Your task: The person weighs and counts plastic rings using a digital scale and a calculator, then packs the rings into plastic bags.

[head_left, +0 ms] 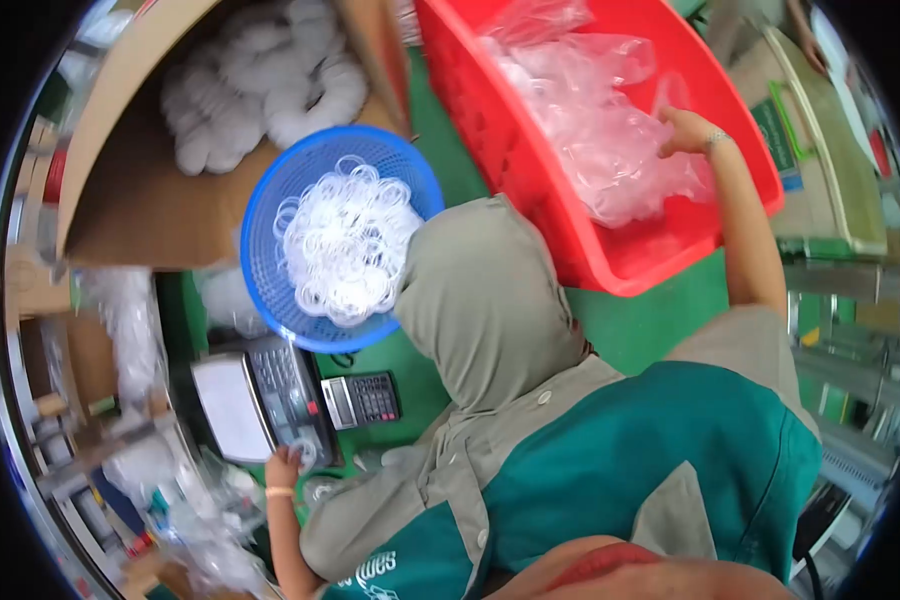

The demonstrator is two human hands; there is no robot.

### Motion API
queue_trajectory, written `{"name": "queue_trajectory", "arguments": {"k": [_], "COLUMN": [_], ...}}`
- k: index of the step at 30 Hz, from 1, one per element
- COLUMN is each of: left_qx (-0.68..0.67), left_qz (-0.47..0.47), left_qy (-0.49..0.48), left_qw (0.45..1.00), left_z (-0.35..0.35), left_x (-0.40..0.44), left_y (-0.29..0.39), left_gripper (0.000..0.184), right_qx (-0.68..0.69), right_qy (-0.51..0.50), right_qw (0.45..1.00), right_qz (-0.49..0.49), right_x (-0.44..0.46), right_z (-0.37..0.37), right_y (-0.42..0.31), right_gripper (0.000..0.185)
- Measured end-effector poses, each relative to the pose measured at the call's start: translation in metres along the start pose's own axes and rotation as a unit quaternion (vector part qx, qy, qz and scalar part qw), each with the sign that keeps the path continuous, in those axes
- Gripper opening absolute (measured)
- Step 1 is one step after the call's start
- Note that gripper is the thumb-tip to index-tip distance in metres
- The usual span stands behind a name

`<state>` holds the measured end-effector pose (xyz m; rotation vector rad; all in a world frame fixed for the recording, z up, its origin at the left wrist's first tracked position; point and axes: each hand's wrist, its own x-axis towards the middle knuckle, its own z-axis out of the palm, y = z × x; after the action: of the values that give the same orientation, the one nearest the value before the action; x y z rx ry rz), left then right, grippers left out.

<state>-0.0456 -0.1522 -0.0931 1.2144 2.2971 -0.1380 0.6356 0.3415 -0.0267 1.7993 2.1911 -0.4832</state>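
Note:
My right hand reaches into a red plastic basket, its fingers closed on a clear plastic bag among a heap of clear bags. At the lower left, my left hand is at the near edge of a weighing scale. Its fingers pinch what looks like a clear plastic ring, though blur softens the detail. A blue round basket full of white translucent rings stands beyond the scale. Beside the scale lies a calculator.
An open cardboard box at the upper left contains bundles of white rings. Plastic bags and shelving are along the left. Grey cloth hangs across the middle of the view. Another person's arm shows at the upper right.

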Motion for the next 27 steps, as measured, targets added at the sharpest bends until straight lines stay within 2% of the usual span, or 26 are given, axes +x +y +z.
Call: {"name": "queue_trajectory", "arguments": {"k": [1,2,4,5,6,7,8,9,10,11,12,13,14,15,16,17,18,19,20,21,22,23,24,26,27], "left_qx": [-0.06,-0.001,-0.06,-0.044,-0.138,-0.21,-0.207,-0.333,-0.386,-0.43,-0.531,-0.567,-0.577,-0.549,-0.524,-0.535,-0.544,-0.556,-0.547,-0.534,-0.508,-0.49,-0.474,-0.53,-0.54], "left_qz": [-0.027,-0.006,-0.027,0.005,0.007,-0.027,-0.008,-0.033,-0.042,-0.011,-0.002,0.053,0.087,0.068,0.067,0.104,0.079,0.036,0.008,-0.02,-0.055,-0.074,-0.138,-0.219,-0.296], "left_qy": [-0.028,-0.006,-0.006,0.026,0.035,0.01,0.013,-0.01,-0.013,-0.004,-0.015,-0.018,-0.008,0.027,0.051,0.102,0.129,0.16,0.209,0.263,0.314,0.389,0.428,0.468,0.483], "left_qw": [0.997,1.0,0.998,0.999,0.99,0.977,0.978,0.942,0.922,0.903,0.848,0.822,0.812,0.833,0.847,0.832,0.826,0.815,0.811,0.803,0.8,0.777,0.757,0.673,0.623], "left_z": [-0.004,0.005,-0.006,0.005,0.013,-0.008,-0.02,-0.023,-0.043,-0.059,-0.064,-0.067,-0.069,-0.075,-0.082,-0.079,-0.083,-0.091,-0.099,-0.093,-0.088,-0.077,-0.057,-0.014,0.008], "left_x": [0.0,0.006,0.0,0.006,0.011,0.006,0.009,0.018,0.018,0.022,0.031,0.04,0.046,0.046,0.044,0.045,0.037,0.018,0.001,-0.016,-0.043,-0.07,-0.092,-0.141,-0.161], "left_y": [0.004,-0.012,0.011,-0.005,-0.012,0.025,0.043,0.049,0.079,0.104,0.117,0.121,0.126,0.127,0.119,0.098,0.075,0.055,0.034,0.001,-0.026,-0.048,-0.079,-0.117,-0.127], "left_gripper": [0.023,0.024,0.023,0.021,0.02,0.02,0.02,0.019,0.018,0.018,0.019,0.027,0.049,0.068,0.078,0.076,0.067,0.047,0.037,0.034,0.033,0.033,0.032,0.03,0.028], "right_qx": [0.048,0.052,0.067,0.083,0.116,0.123,0.13,0.121,0.109,0.11,0.069,0.029,0.067,0.077,0.087,0.054,0.037,0.019,0.005,-0.015,-0.011,-0.052,-0.07,-0.147,-0.153], "right_qy": [0.02,0.077,0.172,0.248,0.287,0.285,0.283,0.251,0.219,0.202,0.213,0.225,0.134,0.12,0.102,0.125,0.086,0.047,-0.004,-0.047,-0.061,-0.07,-0.112,-0.155,-0.191], "right_qw": [0.998,0.989,0.972,0.94,0.914,0.895,0.874,0.878,0.881,0.871,0.835,0.791,0.822,0.816,0.807,0.768,0.769,0.767,0.782,0.796,0.787,0.78,0.79,0.807,0.817], "right_qz": [-0.033,-0.116,-0.143,-0.218,-0.263,-0.32,-0.374,-0.389,-0.405,-0.434,-0.502,-0.568,-0.55,-0.56,-0.575,-0.625,-0.633,-0.639,-0.623,-0.603,-0.614,-0.619,-0.599,-0.55,-0.522], "right_x": [-0.004,0.004,-0.002,0.001,0.0,0.0,-0.003,-0.011,-0.021,-0.031,-0.026,-0.023,-0.031,-0.029,-0.022,-0.015,-0.01,-0.007,0.001,0.004,0.02,0.04,0.056,0.09,0.103], "right_z": [-0.013,-0.016,-0.048,-0.06,-0.07,-0.079,-0.089,-0.097,-0.101,-0.1,-0.096,-0.091,-0.086,-0.075,-0.061,-0.048,-0.036,-0.023,-0.012,0.001,0.022,0.042,0.063,0.105,0.123], "right_y": [-0.019,-0.017,-0.067,-0.089,-0.115,-0.145,-0.175,-0.208,-0.243,-0.281,-0.307,-0.333,-0.36,-0.381,-0.401,-0.419,-0.435,-0.45,-0.465,-0.474,-0.481,-0.488,-0.495,-0.504,-0.506], "right_gripper": [0.062,0.065,0.051,0.042,0.037,0.035,0.034,0.033,0.033,0.03,0.029,0.028,0.027,0.027,0.028,0.026,0.026,0.025,0.025,0.024,0.023,0.022,0.024,0.028,0.03]}}
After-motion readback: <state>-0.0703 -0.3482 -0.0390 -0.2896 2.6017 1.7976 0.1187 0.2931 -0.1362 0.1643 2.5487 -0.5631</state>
